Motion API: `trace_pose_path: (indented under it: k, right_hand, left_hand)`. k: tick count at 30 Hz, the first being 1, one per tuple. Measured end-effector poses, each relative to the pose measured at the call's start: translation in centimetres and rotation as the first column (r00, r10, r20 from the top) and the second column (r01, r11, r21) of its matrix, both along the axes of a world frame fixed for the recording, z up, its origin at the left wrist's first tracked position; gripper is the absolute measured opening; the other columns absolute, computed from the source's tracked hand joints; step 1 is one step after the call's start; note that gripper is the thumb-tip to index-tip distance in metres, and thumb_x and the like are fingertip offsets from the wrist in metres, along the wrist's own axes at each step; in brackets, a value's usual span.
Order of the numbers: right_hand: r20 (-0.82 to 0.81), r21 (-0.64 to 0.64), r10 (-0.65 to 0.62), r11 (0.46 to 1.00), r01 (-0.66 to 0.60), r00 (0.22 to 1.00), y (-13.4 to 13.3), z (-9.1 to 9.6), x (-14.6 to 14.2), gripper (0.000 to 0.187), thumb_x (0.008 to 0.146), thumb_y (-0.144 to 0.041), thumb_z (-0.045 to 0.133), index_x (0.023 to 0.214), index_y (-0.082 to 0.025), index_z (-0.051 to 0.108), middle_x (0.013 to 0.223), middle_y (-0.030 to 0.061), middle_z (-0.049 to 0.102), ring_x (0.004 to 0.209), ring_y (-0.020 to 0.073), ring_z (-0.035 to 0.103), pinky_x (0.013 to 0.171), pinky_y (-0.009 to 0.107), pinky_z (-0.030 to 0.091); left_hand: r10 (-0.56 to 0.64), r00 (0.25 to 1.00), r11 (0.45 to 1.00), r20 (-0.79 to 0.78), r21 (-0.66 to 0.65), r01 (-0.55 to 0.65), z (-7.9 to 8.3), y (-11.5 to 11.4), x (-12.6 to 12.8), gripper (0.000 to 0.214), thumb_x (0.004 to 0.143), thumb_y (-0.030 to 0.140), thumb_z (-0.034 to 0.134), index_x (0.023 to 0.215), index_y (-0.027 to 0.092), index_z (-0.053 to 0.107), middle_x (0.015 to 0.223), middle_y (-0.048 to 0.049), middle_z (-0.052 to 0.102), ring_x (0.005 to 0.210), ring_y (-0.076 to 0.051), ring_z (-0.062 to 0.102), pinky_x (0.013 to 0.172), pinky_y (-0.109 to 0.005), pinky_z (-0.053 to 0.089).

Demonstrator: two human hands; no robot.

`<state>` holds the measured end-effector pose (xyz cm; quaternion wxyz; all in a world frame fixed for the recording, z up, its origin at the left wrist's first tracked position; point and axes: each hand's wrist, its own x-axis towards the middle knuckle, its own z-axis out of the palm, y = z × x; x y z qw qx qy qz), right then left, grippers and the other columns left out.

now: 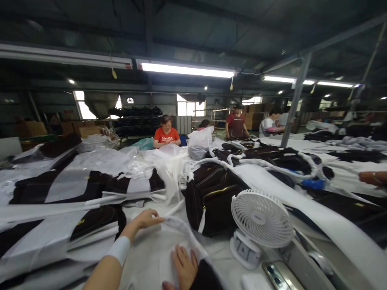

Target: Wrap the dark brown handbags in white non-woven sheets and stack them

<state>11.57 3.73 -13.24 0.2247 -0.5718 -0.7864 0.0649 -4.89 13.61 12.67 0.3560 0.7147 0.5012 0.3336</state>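
A translucent white plastic bag (151, 251) lies flat in front of me. At its far edge my left hand (147, 218), with a pale band at the wrist, has its fingers closed on the plastic. My right hand (185, 266), coming from a black sleeve, rests palm down on the bag with fingers stretched out. Just beyond the bag stands a black backpack (211, 197) with yellow zips and a white strip hanging from a zip pull. To the left lie black bags (90, 221) with white wrapping around them.
A white fan (261, 219) stands right of the backpack, with a phone (281, 276) near it. More wrapped black bags (72, 185) fill the left side. A co-worker's hand (371, 177) shows at the right edge. Several people, one in a red shirt (166, 137), work farther back.
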Motion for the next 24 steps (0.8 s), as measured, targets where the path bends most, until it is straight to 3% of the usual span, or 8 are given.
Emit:
trace_pose_path:
  k: [4,9,10,12,14,15,19,24]
  right_hand:
    - [0.060,-0.014,-0.045,0.999,0.046,0.997,-2.1,4.1,-1.2,0.075,0.075,-0.052,0.060,0.145,-0.027,0.047,0.153,0.0100,0.040,0.140,0.0355,0.035,0.117,0.054,0.022]
    - [0.134,-0.058,0.013,0.998,-0.005,0.991,-2.1,6.6,-1.7,0.066,0.086,-0.048,0.052,0.145,-0.019,0.047,0.153,0.0134,0.039,0.142,0.0359,0.032,0.114,0.059,0.025]
    - [0.143,-0.067,0.022,0.998,-0.013,0.989,-2.1,6.5,-1.7,0.064,0.088,-0.048,0.051,0.145,-0.019,0.047,0.152,0.0135,0.040,0.142,0.0359,0.033,0.113,0.058,0.027]
    - [0.147,-0.070,0.027,0.997,-0.017,0.989,-2.0,6.1,-1.8,0.062,0.090,-0.048,0.048,0.143,-0.016,0.050,0.149,0.0149,0.044,0.139,0.0345,0.038,0.112,0.053,0.034]
    - [0.141,-0.058,0.016,0.998,-0.008,0.990,-2.0,5.7,-2.0,0.061,0.091,-0.047,0.045,0.141,-0.012,0.052,0.146,0.0164,0.048,0.134,0.0321,0.046,0.109,0.045,0.040]
    - [0.139,-0.048,0.009,0.999,-0.002,0.990,-2.0,5.6,-2.1,0.061,0.091,-0.046,0.046,0.141,-0.011,0.052,0.145,0.0167,0.049,0.131,0.0315,0.049,0.107,0.043,0.042]
    - [0.136,-0.010,-0.015,1.000,0.017,0.991,-2.0,5.5,-2.1,0.063,0.087,-0.045,0.052,0.143,-0.015,0.051,0.148,0.0144,0.046,0.132,0.0342,0.047,0.107,0.046,0.043]
    - [0.128,-0.021,-0.022,0.999,0.025,0.992,-2.1,4.1,-1.4,0.073,0.083,-0.052,0.057,0.148,-0.022,0.043,0.152,0.0113,0.040,0.135,0.0371,0.043,0.107,0.050,0.043]
  left_hand:
    - [-0.099,0.994,0.972,-0.035,-0.219,0.089,1.0,0.4,-3.4,0.032,0.093,0.042,0.058,0.107,0.014,0.062,0.100,-0.0038,0.065,0.083,-0.016,0.063,0.072,-0.033,0.056]
    - [-0.271,0.962,0.860,0.034,-0.440,0.258,3.4,-1.6,-7.4,0.052,0.090,0.054,0.056,0.105,0.005,0.066,0.087,-0.0067,0.070,0.071,-0.013,0.061,0.063,-0.023,0.048]
    - [-0.358,0.932,0.790,0.062,-0.511,0.338,3.2,-2.6,-7.7,0.056,0.083,0.057,0.064,0.105,0.006,0.067,0.085,-0.0081,0.071,0.067,-0.013,0.060,0.060,-0.022,0.047]
    - [-0.573,0.809,0.530,0.129,-0.695,0.486,1.7,-4.4,-7.9,0.058,0.072,0.058,0.073,0.108,0.012,0.069,0.085,-0.0086,0.073,0.060,-0.013,0.058,0.054,-0.022,0.045]
    - [-0.728,0.679,0.299,0.090,-0.850,0.434,-1.1,-5.6,-7.7,0.050,0.068,0.051,0.076,0.106,0.019,0.070,0.084,-0.0060,0.073,0.056,-0.013,0.056,0.050,-0.023,0.044]
    - [-0.759,0.651,0.308,-0.012,-0.888,0.342,-2.5,-5.6,-7.4,0.043,0.065,0.044,0.078,0.100,0.020,0.071,0.080,-0.0040,0.072,0.053,-0.013,0.055,0.049,-0.024,0.044]
    - [-0.581,0.700,0.679,-0.414,-0.722,0.136,-6.4,-2.8,-5.9,0.033,0.050,0.027,0.081,0.079,0.021,0.066,0.062,0.0039,0.062,0.049,-0.012,0.051,0.051,-0.026,0.044]
    - [-0.368,0.785,0.870,-0.499,-0.483,0.100,-6.4,0.4,-3.5,0.040,0.038,0.026,0.086,0.069,0.021,0.061,0.058,0.0044,0.057,0.067,-0.021,0.061,0.068,-0.033,0.050]
